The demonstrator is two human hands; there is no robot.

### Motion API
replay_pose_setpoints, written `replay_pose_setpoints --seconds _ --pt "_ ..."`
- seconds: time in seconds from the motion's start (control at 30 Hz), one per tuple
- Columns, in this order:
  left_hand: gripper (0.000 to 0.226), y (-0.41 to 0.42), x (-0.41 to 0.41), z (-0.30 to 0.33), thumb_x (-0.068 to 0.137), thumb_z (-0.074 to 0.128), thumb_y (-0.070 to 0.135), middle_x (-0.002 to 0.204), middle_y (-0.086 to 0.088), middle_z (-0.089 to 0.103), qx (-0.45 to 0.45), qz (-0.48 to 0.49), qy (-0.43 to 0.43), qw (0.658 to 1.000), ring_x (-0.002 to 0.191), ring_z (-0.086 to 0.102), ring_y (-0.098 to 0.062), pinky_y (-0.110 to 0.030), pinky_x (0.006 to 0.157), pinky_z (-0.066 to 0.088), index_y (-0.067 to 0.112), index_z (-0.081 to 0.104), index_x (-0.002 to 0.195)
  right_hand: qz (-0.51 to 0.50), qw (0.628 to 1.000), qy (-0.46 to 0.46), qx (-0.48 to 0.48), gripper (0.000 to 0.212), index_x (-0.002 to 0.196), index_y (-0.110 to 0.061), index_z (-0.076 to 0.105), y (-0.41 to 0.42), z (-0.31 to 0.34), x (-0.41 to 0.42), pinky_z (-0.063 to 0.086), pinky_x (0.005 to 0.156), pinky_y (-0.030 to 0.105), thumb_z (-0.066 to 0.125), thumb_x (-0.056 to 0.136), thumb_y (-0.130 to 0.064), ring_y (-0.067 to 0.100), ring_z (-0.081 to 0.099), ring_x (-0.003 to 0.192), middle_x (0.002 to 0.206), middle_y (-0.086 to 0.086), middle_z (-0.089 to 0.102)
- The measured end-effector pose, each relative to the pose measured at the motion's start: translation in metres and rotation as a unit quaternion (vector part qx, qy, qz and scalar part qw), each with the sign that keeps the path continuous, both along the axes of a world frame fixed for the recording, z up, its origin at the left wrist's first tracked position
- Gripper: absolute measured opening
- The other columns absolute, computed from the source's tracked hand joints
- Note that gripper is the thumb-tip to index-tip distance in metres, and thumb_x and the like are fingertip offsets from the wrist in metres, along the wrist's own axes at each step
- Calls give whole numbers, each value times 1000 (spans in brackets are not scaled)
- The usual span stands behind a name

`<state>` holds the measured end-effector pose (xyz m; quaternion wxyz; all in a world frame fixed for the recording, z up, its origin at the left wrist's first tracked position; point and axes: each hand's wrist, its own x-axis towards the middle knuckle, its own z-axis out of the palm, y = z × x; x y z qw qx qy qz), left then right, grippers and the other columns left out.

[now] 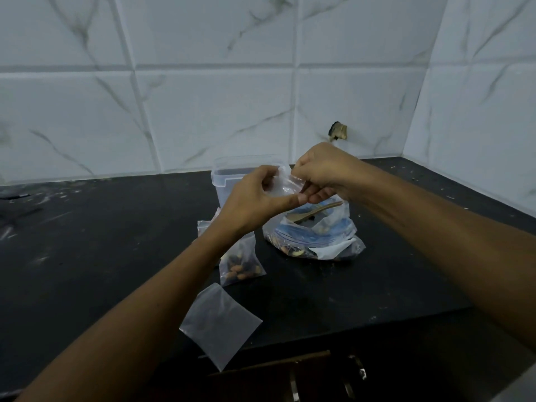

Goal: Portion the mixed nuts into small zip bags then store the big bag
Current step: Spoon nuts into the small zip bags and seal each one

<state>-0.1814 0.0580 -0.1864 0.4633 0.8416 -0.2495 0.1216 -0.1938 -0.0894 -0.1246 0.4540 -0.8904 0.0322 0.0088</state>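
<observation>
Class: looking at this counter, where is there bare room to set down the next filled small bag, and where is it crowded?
Bare patches: the black counter left of the filled small bag, and the stretch right of the big bag toward the corner wall. Crowded: the middle, where the clear container, big bag, filled bag and empty zip bag cluster under both hands.

A: What sits behind the left wrist (246, 204)?
B: A filled small bag (242, 264), top half covered; another bag's corner (203, 226) peeks out beside it.
A: And the big bag (313, 239)?
B: Its nuts mostly hidden by folds; the wooden spoon (314, 211) runs under the right hand (324, 172).
A: The clear container (229, 181)?
B: Right side blocked by both hands.
</observation>
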Motion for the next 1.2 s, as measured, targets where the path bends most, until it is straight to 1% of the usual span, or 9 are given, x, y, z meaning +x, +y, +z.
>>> replay_pose_setpoints --seconds 0.07,0.2,0.27,0.37,0.47,0.57,0.8,0.93,1.2 --pt "64 0 1 -1 74 79 46 98 15 58 -10 7 3 1000 93 56 -4 -26 85 51 19 52 125 7 1000 -11 -2 19 101 4 62 1 0 3 52 45 22 51 95 -10 15 60 41 42 7 60" --pt "55 8 8 -3 73 78 51 100 2 67 -28 18 25 999 93 63 -15 -35 82 56 19 59 114 23 999 -20 31 32 96 -1 63 -11 1 13 56 55 26 51 98 -31 18 69 57 68 12 71" --pt "54 15 8 -4 73 78 52 99 3 67 -52 5 55 997 92 64 -13 -29 79 56 20 60 113 44 990 -76 -107 29 98 -5 68 -26 -7 27 56 66 27 52 97 -29 18 69 71 84 11 72" --pt "54 21 6 -7 76 76 48 103 4 67 -38 -20 90 995 94 64 -11 -26 82 54 19 58 118 110 896 -83 -423 24 110 -16 70 -49 -29 51 49 79 31 55 95 -27 21 63 95 109 5 70" --pt "54 22 5 -11 77 76 46 108 3 67 -8 -55 126 990 100 65 -12 -32 91 54 20 56 121 143 816 -5 -560 28 119 -27 64 -60 -50 60 42 75 32 52 95 -34 22 60 104 115 0 67" --pt "50 19 6 -15 80 76 39 112 1 67 4 -90 150 985 105 65 -14 -34 94 54 18 55 121 150 795 -12 -587 22 113 -28 66 -59 -57 64 36 75 32 52 95 -32 20 59 101 107 -3 66" --pt "50 15 7 -15 73 76 44 109 -2 71 -5 -119 153 981 102 67 -19 -45 94 54 19 58 112 210 828 24 -520 7 90 -21 70 -59 -44 71 46 73 34 63 89 -21 17 58 78 82 -3 66" --pt "57 17 9 -17 70 76 46 109 0 70 0 -128 162 978 102 68 -16 -44 94 54 19 57 115 212 769 -38 -602 11 100 -20 67 -57 -13 61 37 70 26 60 91 -19 14 52 77 75 -10 54" --pt "64 18 9 -19 65 77 53 109 -1 70 15 -126 170 977 100 68 -17 -44 92 55 20 56 116 300 661 -9 -688 17 104 -28 67 -42 1 34 46 78 29 58 92 -22 17 61 94 101 -7 65"
